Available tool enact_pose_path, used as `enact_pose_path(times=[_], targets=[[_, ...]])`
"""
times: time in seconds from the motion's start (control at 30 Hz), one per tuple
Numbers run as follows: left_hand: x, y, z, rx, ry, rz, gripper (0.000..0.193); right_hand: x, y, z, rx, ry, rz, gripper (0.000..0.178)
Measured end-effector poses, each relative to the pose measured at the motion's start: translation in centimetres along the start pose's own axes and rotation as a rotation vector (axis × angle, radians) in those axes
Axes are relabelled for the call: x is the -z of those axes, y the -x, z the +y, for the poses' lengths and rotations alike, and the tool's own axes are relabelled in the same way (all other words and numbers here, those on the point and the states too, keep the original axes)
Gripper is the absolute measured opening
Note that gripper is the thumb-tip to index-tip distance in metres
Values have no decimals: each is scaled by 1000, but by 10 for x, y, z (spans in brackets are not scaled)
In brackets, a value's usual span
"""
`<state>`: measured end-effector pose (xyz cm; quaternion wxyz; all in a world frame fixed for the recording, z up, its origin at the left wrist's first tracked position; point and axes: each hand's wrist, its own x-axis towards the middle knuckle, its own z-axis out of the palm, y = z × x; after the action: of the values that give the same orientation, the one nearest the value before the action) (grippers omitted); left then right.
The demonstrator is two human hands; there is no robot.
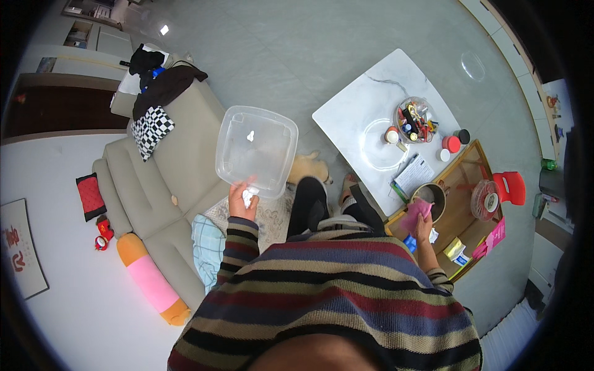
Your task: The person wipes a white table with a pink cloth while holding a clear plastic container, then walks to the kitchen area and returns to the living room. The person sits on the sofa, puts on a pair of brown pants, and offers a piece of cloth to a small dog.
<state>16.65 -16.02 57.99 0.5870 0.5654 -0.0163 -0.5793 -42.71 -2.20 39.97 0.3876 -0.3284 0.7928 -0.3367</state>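
Observation:
My left hand (240, 206) grips the near edge of a clear square plastic lid or shallow tub (257, 151), held out in front of the sofa. A crumpled white tissue (250, 196) is at the same hand, by the fingers. Another small white scrap (250, 136) shows on the clear plastic. On the right, my right hand (424, 229) is closed on a pink cloth (413, 214). The cloth hangs at the rim of a round, dark-walled container (438, 196), whose inside is partly covered by it.
A white marble-look table (352, 99) carries a clear bowl of small items (417, 120), jars and papers (413, 175). Beside it is a wooden-framed table (458, 222), with a red stool (510, 187) beyond. A tan dog (308, 168) lies near my feet. The grey sofa (179, 136) stands left.

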Motion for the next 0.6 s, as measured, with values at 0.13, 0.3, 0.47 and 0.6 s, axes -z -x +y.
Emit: enact_pose_path(times=[0.13,0.3,0.47,0.6], targets=[[-37,-12,22,-5,11,-4,12,-18,-34,-28,-16,-101,20,35],[-68,-63,51,6,4,-20,9,-70,-60,-78,17,-335,32,38],[-93,-166,91,50,-15,-91,5,-128,-97,-154,-74,-329,139,40],[-108,-272,128,123,-65,-73,4,-196,-148,-254,-24,-362,224,39]])
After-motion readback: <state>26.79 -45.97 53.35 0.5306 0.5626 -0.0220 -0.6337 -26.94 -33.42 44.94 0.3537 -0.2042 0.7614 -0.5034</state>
